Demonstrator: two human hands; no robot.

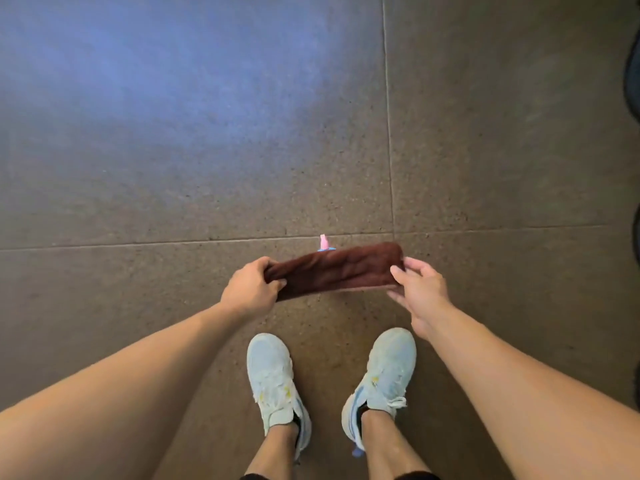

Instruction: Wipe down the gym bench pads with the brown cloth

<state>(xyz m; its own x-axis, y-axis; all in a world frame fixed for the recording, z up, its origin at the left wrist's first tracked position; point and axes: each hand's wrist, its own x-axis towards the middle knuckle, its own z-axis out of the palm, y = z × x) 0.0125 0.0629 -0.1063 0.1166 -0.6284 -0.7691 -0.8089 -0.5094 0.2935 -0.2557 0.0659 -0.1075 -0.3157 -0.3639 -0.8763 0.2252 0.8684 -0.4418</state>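
Brown cloth [334,270] is folded into a long band and stretched level between both hands, held in the air above the floor [173,168], out past the toes of the shoes.

Head view, only one:
- Left hand [251,289]: fingers curled round the cloth's left end, thumb on top, end bunched in the fist. Firm grip.
- Right hand [420,289]: pinches the right end, thumb on the upper side, fingers underneath. Looser hold than the left; fingers only part curled.
- Cloth spans from the left fingers straight across to the right fingertips, with a slight upward tilt toward the right end. No sag visible.
- Just beyond the cloth's far edge, between the two hands and nearer the left fingers' side of centre, a small pink tip [323,242] on a blue collar pokes up. Most of it is hidden behind the cloth; looks like a bottle top, cannot tell contents or type.
- No readable writing, brand or label anywhere. Shoe markings too small to read.
- Pale shoes: left shoe [273,382] and right shoe [384,375] sit on the near side of the hands, below the cloth in frame.
- Floor is speckled brown-grey tile with seam lines; one seam runs just beyond the fingers.
- Dark rounded object [633,64] at the right edge, well off from the right fingers, cut off by the frame.
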